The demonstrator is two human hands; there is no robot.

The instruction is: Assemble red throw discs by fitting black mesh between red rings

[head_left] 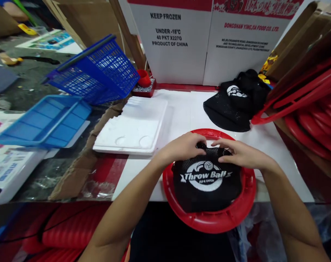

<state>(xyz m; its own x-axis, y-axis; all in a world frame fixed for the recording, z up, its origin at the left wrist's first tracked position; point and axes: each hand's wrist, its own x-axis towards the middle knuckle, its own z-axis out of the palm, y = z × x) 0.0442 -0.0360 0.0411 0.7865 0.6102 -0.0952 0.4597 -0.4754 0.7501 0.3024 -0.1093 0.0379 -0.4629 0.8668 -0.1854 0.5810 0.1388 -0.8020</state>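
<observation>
A black fabric piece (pixel 207 196) with a mesh upper part and a white "Throw Ball" print lies across a red plastic ring (pixel 210 223). The ring overhangs the front edge of the white work surface, close to my body. At the far edge of the mesh, my left hand (pixel 188 146) is closed with its fingertips on the fabric. My right hand (pixel 237 154) faces it from the other side, thumb and fingers curled over the same mesh edge. The fabric partly hides the fingertips. Behind the ring rests a pile of similar black fabric pieces (pixel 228 107).
Red rings (pixel 318 112) are stacked at the right. A white foam block (pixel 132 125) lies left of the hands, with a blue basket (pixel 99 72) and a blue tray (pixel 47 123) beyond. A printed white carton (pixel 178 58) stands behind; a small red cup (pixel 144 78) is beside it.
</observation>
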